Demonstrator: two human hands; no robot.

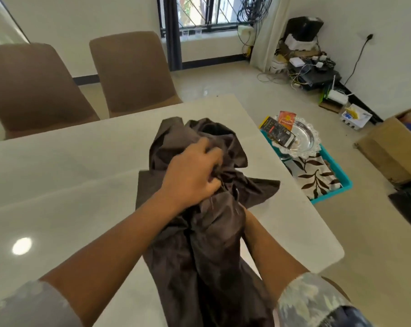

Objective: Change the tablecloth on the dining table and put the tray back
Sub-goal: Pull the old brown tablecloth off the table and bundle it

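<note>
While you bunch the old cloth: your left hand [192,175] lies on top of the dark brown, satiny tablecloth [199,232], with its fingers curled into a fistful of folds near the middle of the heap.
Right hand: it is hidden under the fabric. Only your right forearm [268,244] shows, running into the cloth from the near right, so I cannot tell whether that hand grips or lies flat.
Where the cloth is: it sits crumpled on the glossy white stone worktop [70,185], toward the right end, with one length trailing over the near edge toward you.
Step in hand: by my reading, you are gathering the brown cloth to take it off; the worktop around it is already bare.
How it will handle: it looks light, limp and slick, so it should slide easily over the polished top and slip out of a loose hold. Loose tails will likely drag.
Where to take hold: take a full fistful deep in the bunched centre, not a single edge, and gather the trailing end before you lift.
Replacement: a folded cream cloth with brown leaf print [315,175] lies in the teal plastic tray [332,194] on the floor just beside the worktop's right end.
Caution: a clear glass dish with a lacy rim [301,138] and some packets share that tray. The dish looks fragile, so mind it when you draw the cloth out.
</note>
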